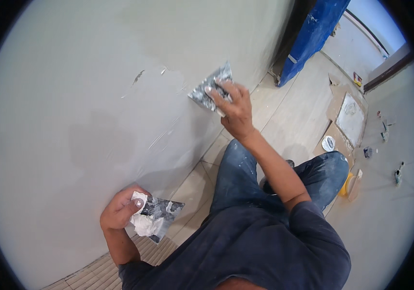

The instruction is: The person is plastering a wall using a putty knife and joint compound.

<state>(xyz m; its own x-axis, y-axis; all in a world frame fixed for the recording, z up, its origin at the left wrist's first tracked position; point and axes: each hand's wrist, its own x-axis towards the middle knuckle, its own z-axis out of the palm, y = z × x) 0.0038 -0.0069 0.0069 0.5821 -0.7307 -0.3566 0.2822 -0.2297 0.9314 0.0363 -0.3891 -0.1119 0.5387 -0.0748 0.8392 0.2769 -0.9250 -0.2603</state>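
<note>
My right hand [238,108] grips a wide putty knife [206,92], its fingers pressed on the blade. The blade is smeared with white and lies against or just off the pale grey wall [120,48]; I cannot tell which. Lower down, my left hand [118,210] is closed round a second putty knife [167,210], thumb on top. A lump of white putty [147,224] sits on that blade, and more coats the thumb. Light scratches and small chipped marks [139,76] show on the wall left of my right hand.
A blue-covered door [308,43] stands beyond the wall's far end. Behind my knees, cardboard [334,133] lies on the tiled floor [284,108] with a white board [350,118], a round tub [328,143] and a yellow container [346,184]. Pipe fittings [398,176] stick out of the opposite wall.
</note>
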